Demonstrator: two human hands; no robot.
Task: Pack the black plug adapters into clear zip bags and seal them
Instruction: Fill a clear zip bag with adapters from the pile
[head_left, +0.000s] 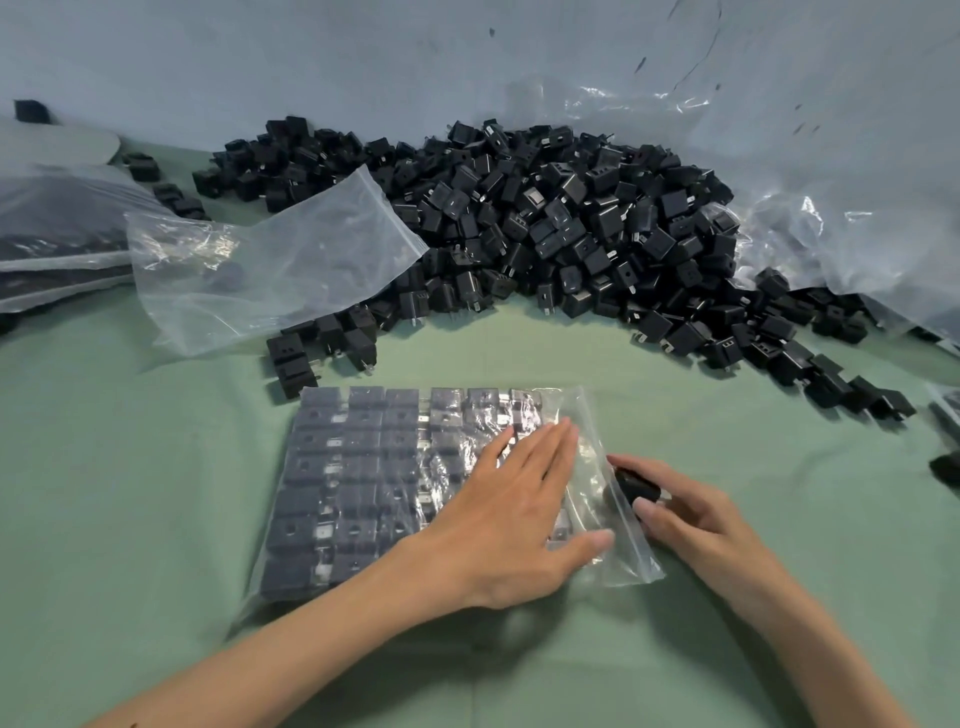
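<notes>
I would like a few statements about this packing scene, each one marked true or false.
1. The left hand lies flat on the filled bag. True.
2. The right hand holds nothing. False: it grips a black adapter at the filled bag's right edge.
3. The pile of adapters lies behind the filled bag. True.
4. The spare clear bag lies at the pile's right side. False: it lies at the pile's left side.
</notes>
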